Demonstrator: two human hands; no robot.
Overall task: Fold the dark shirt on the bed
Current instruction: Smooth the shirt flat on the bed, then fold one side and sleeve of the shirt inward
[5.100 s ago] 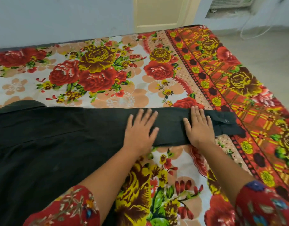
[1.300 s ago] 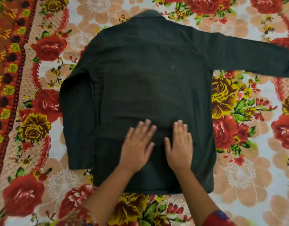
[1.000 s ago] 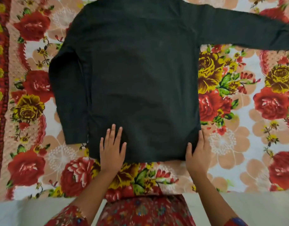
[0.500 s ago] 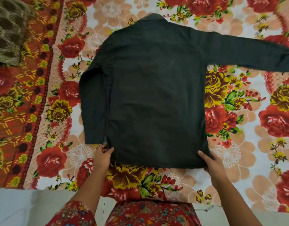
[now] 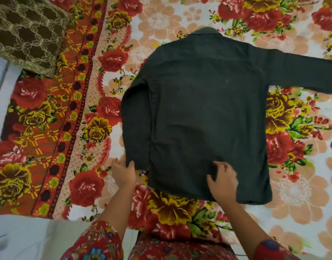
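The dark shirt [image 5: 204,117] lies back-up on the floral bed sheet [image 5: 180,209], collar at the far end. Its left sleeve is folded down along the body; the right sleeve stretches out flat to the right edge of the view. My left hand [image 5: 123,173] pinches the cuff end of the folded left sleeve at the shirt's lower left. My right hand [image 5: 222,180] rests on the body near the hem, its fingers curled and pressing into the cloth.
A brown patterned cushion [image 5: 28,32] sits at the far left corner of the bed. The sheet's red border band [image 5: 54,128] runs along the left side, with pale floor beyond it. The bed's near edge lies just in front of me.
My left hand shifted from the hem's left corner to the sleeve cuff. My right hand left the hem's right corner and came onto the shirt body. The view moved left.
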